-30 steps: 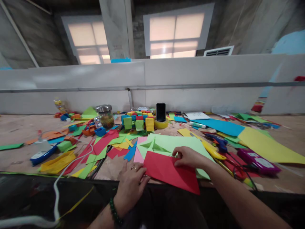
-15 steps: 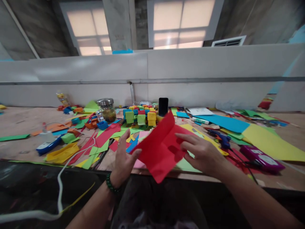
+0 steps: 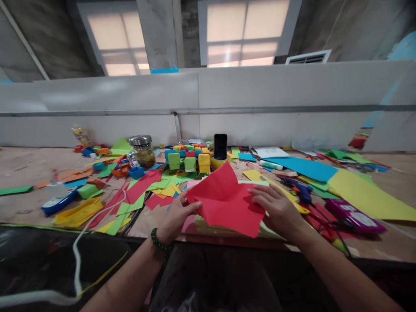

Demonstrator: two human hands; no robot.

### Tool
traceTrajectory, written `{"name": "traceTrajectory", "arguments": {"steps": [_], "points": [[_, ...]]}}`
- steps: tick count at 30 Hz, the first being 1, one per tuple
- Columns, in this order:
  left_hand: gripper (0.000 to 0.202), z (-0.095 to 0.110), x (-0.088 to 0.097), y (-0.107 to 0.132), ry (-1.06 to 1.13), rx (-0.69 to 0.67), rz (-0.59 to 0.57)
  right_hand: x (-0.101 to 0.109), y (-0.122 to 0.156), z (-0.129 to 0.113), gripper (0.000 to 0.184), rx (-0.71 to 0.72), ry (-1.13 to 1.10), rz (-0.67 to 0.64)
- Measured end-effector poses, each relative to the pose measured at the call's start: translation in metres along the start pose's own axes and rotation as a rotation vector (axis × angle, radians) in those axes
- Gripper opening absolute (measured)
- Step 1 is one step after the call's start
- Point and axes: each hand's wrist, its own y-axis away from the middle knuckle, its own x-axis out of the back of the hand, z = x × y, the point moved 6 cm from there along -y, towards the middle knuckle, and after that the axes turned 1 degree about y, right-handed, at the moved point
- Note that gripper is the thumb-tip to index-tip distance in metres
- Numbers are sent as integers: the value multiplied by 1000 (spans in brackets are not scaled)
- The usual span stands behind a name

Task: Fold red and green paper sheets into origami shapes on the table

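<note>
A creased sheet of red paper [image 3: 227,201] is held up over the front edge of the table, spread between both hands. My left hand [image 3: 177,216] grips its left edge, thumb on top and fingers behind. The fingers of my right hand [image 3: 276,206] are on the right edge of the sheet, with the thumb hidden from view. Under the red sheet lie pale green and pink papers, partly covered. Just beyond it stand small paper chairs in green and yellow [image 3: 204,163], beside several colourful folded pieces.
A glass jar [image 3: 143,151] and a phone [image 3: 220,147] stand at the back. To the right lie a blue glue gun [image 3: 300,190], a purple box-shaped device [image 3: 354,216] and a yellow sheet [image 3: 373,195]. A white cable [image 3: 78,260] runs down on the left, near a blue stapler-like tool [image 3: 60,203].
The red paper has been opened out flatter and turned, its lower corner swinging up to the right. My left hand has closed on its left edge, where its fingers were spread before.
</note>
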Motion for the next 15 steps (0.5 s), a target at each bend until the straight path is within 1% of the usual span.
{"name": "traceTrajectory", "arguments": {"steps": [2,3,4,5,7,8,9,11,13,14,15], "points": [[56,1,-7,8,-46,-6,-110,-7,15,-1,31,-1,-61,-64],[62,2,-5,10,-124,-12,-131,-10,25,2,30,-23,-80,-81],[65,5,1,10,-241,-34,-114,-10,35,8,28,-73,-84,-75],[66,9,11,7,-391,-73,-60,-10,44,15,26,-118,-87,-80],[66,24,28,-3,-762,-208,71,-5,56,29,20,-176,-87,-72],[69,30,32,-11,-934,-265,99,-1,58,34,19,-188,-83,-67],[73,33,32,-19,-1075,-303,91,5,57,39,19,-198,-72,-52],[78,34,25,-36,-1270,-336,36,20,48,42,21,-225,-8,1],[73,33,11,-45,-1359,-368,-22,35,34,38,24,-246,103,45],[66,35,5,-44,-1367,-404,-11,40,27,33,24,-247,159,44],[57,39,-1,-40,-1350,-455,34,43,20,27,24,-243,204,21]]}}
